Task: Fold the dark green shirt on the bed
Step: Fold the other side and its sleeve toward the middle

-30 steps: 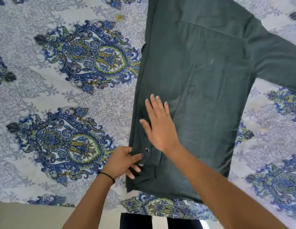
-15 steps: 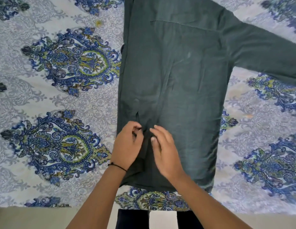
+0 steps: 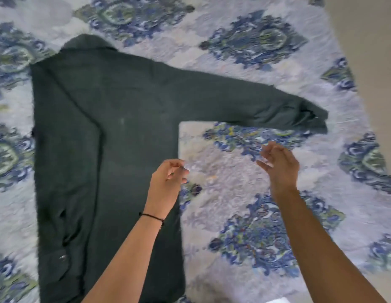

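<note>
The dark green shirt [image 3: 107,149] lies flat on the bed, collar at the far left. Its left side is folded in over the body, with the cuff and a button near the lower left. The other sleeve [image 3: 244,103] stretches out to the right, its cuff near the bed's right edge. My left hand [image 3: 168,182] hovers over the shirt's right side seam, fingers loosely curled, holding nothing. My right hand [image 3: 279,167] is raised over the bedsheet below the outstretched sleeve, fingers apart and empty. The frame is motion-blurred.
The bedsheet [image 3: 244,193] has a blue and green paisley print on pale grey. The bed's right edge runs diagonally at the far right, with a plain beige floor or wall [image 3: 369,40] beyond it.
Both hands left the folded sleeve near the hem and moved right, now lifted off the cloth. The view has swung right, bringing the outstretched sleeve fully into view.
</note>
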